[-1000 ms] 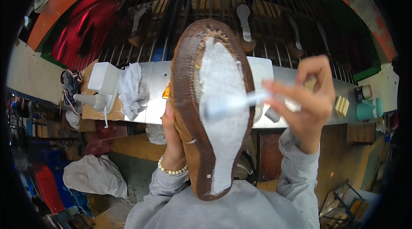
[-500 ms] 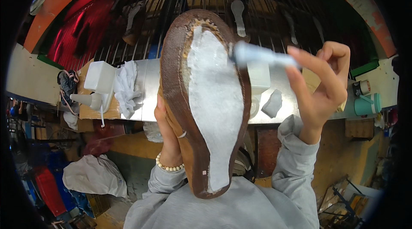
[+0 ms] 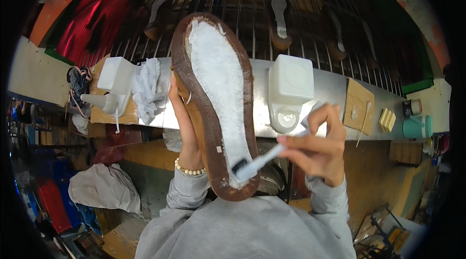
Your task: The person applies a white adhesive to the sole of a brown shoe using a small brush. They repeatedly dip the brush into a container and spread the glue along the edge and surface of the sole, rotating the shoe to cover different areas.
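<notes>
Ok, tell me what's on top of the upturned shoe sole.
A white glue-like coat covers most of the brown shoe sole. The toothbrush in the right hand touches its heel end. The left hand grips the side; the shoe's upper is hidden behind the sole.

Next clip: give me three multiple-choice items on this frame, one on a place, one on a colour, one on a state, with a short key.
1. Where do the brush bristles touch the shoe?
A. heel end, nearest the person
B. toe end
C. side wall

2. What colour is the coating on the sole?
A. black
B. white
C. red

3. How is the shoe held?
A. lying on the bench
B. sole up in the left hand
C. hanging from the rack

Key: A, the bristles sit at the near end; B, the sole is coated white; B, the left hand grips its side while the right hand holds the brush.
</notes>
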A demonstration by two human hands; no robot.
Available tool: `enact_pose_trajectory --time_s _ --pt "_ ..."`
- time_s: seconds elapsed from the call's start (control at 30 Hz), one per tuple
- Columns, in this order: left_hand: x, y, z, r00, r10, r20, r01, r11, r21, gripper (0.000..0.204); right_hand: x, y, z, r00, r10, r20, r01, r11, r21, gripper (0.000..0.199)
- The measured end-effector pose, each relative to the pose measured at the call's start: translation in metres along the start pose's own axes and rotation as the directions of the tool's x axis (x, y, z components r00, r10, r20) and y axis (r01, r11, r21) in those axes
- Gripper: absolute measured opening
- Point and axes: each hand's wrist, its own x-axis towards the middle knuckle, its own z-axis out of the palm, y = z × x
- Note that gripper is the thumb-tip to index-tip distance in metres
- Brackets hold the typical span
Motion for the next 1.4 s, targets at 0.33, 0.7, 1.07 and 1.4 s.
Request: enact_pose_trajectory --time_s 0.33,0.7,1.07,1.4 --pt "0.059 -0.028 -0.062 0.914 -0.289 0.285 0.381 0.853 -0.357 0.056 -0.049 0.072 -0.002 0.613 0.614 -0.497 -0.328 0.77 0.547 0.027" --pt "0.316 -0.08 -0.108 0.857 -0.493 0.149 0.469 0.627 -0.623 0.043 -0.057 0.088 -0.019 0.558 0.649 -0.517 -0.395 0.756 0.522 0.023" --pt "0.348 -0.036 -0.091 0.565 -0.73 -0.385 0.502 0.674 -0.541 0.093 -0.035 0.123 0.007 0.618 0.625 -0.477 -0.42 0.775 0.471 0.026" --pt "0.447 -0.144 -0.013 0.897 -0.204 0.393 0.174 0.979 0.11 0.098 -0.059 0.144 -0.011 0.479 0.711 -0.515 -0.49 0.703 0.515 0.023"
